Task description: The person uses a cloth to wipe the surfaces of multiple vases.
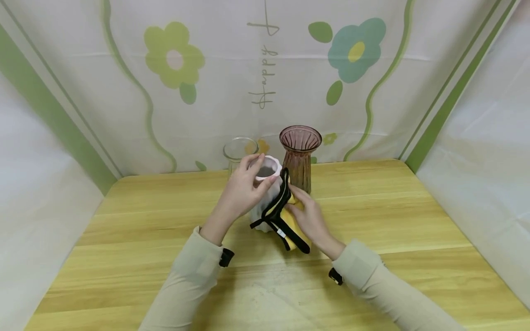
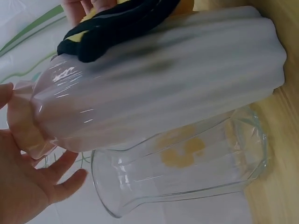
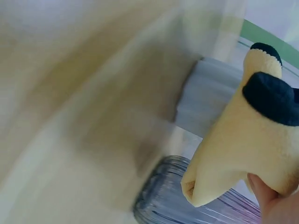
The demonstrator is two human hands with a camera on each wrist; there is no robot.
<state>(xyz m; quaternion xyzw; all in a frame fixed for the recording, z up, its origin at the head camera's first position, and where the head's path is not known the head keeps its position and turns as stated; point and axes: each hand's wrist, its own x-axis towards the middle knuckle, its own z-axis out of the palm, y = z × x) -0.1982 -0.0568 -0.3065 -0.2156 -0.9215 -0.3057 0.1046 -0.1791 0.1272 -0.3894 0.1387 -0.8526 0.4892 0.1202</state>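
A white fluted vase (image 2: 187,79) with a pale pink neck stands on the table. My left hand (image 1: 240,192) grips its rim, thumb on the near side and fingers over the far side. In my right hand (image 1: 312,220) is a folded yellow cloth (image 3: 233,144) with black edging, pinched between thumb and fingers. The cloth lies against the right side of the vase, and its black-edged part hangs down in front. A small white tag (image 1: 281,233) shows on the edging. The fingers of the right hand are partly hidden behind the cloth.
Behind the white vase, a clear glass vase (image 2: 140,175) stands at the left and a purple-pink ribbed glass vase (image 1: 300,161) at the right. The wooden table (image 1: 393,220) meets a printed fabric backdrop (image 1: 232,69), with fabric walls at both sides.
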